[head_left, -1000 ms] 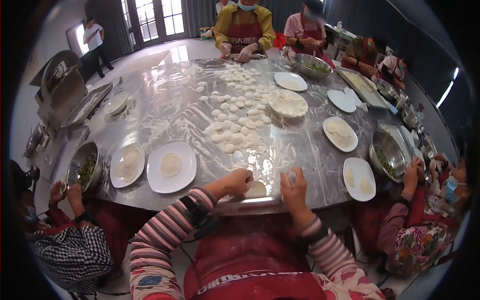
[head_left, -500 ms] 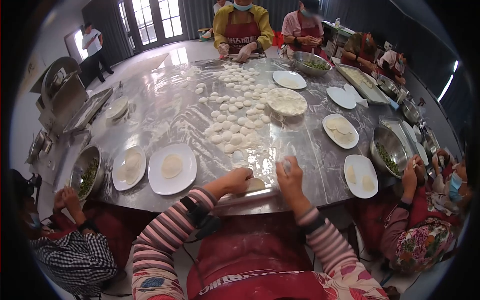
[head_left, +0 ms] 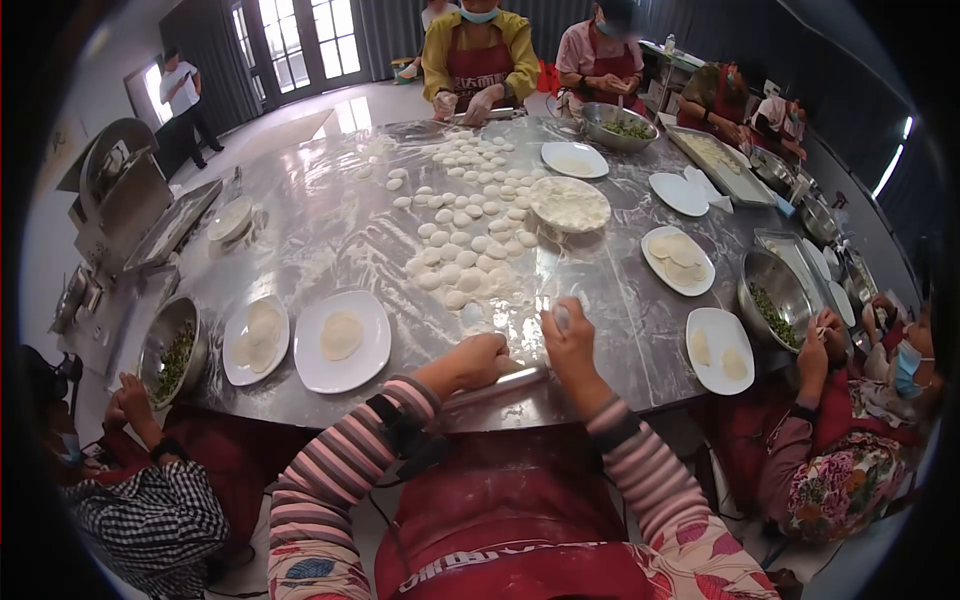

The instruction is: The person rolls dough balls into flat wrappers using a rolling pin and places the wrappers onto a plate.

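My left hand [head_left: 475, 362] is closed at the table's near edge, its fingertips at a dough wrapper that the fingers and pin now mostly hide. A shiny metal rolling pin [head_left: 515, 381] lies slantwise just in front of these fingers. At the pin's right end, my right hand [head_left: 570, 345] is curled, with something pale and greyish showing between its fingers, too small to name. Beyond both hands, many small flattened dough pieces [head_left: 460, 255] lie on the floured table [head_left: 600, 290]. A round heap of flour [head_left: 570, 204] is behind them.
To the left are a plate with one wrapper [head_left: 310, 345], another with stacked wrappers [head_left: 232, 350] and a bowl of green filling [head_left: 195, 375]. Plates [head_left: 705, 375] and a filling bowl [head_left: 750, 270] stand at right. Co-workers' hands [head_left: 130, 405] are at both sides and across the table.
The rolling pin has moved away from me, over where the wrapper showed. My right hand has shifted slightly left and down, closer to my left hand.
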The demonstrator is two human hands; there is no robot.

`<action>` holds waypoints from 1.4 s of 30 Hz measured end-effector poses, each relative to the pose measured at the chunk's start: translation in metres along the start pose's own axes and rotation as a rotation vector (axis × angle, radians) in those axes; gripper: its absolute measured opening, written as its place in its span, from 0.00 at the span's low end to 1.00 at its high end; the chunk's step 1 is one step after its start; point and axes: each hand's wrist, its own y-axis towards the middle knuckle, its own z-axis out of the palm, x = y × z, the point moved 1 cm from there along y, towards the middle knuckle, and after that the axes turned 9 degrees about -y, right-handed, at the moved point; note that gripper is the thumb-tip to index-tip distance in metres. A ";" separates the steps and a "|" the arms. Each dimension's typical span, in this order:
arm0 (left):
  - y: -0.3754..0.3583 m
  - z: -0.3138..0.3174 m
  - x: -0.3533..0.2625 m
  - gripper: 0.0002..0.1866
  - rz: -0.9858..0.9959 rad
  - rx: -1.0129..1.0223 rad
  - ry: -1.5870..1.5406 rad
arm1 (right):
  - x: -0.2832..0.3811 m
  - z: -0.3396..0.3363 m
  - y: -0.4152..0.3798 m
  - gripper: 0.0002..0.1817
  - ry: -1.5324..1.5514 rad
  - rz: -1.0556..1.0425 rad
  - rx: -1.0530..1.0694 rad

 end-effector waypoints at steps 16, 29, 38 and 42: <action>0.005 0.004 -0.003 0.10 -0.012 -0.036 0.016 | -0.010 0.020 0.013 0.09 -0.031 -0.112 -0.077; -0.091 -0.137 0.074 0.13 -0.166 -0.274 -0.045 | 0.002 -0.038 -0.065 0.08 0.305 0.095 0.008; 0.002 -0.113 0.075 0.10 -0.009 -0.385 0.133 | 0.002 -0.035 -0.061 0.07 0.210 0.026 0.002; 0.047 -0.071 0.055 0.13 -0.179 -0.435 0.253 | -0.001 -0.036 -0.063 0.08 0.205 0.041 -0.005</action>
